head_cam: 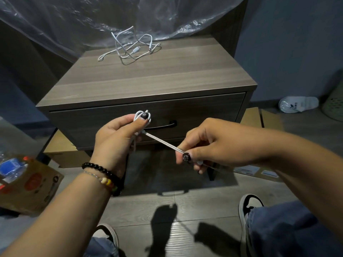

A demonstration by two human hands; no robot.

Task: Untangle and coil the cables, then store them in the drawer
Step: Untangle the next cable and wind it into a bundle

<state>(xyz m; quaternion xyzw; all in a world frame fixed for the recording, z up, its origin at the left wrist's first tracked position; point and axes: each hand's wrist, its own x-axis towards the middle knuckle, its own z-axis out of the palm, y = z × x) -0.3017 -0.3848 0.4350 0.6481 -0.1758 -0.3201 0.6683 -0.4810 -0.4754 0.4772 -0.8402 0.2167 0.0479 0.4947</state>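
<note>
A person is sitting in front of a grey wood-grain nightstand (148, 78), coiling a white cable (161, 142) held in the air before the closed drawer (204, 112). The left hand (118, 134) is gripping a small bundle of white loops, the thumb pressing them near the top, while the right hand (209, 143) is pinching the cable's straight run between thumb and fingers, pulling it taut between the two hands. The stretched line is crossing just in front of the drawer's dark handle (167, 125).

A second tangle of white cables (133, 47) is lying loose near the back edge of the nightstand's top, toward its left corner, well apart from the hands. Clear plastic sheeting (92, 21) is hanging behind the nightstand and touching its rear edge.

On the left wrist, a black beaded bracelet (100, 169) is sitting beside a thinner one with coloured beads. To the left on the floor, a brown cardboard box (35, 188) with printing too blurred to read is holding a plastic bottle with a blue label (11, 167). Flat cardboard (259, 117) is lying under and beside the nightstand. At the right, a white slipper (298, 104) is resting on the floor near a pale perforated basket (334, 104); its markings are illegible.

The floor (167, 210) is grey wood-look plank, shadowed by the arms. Dark shoes with white soles (248, 204) and blue jeans are showing at the bottom.
</note>
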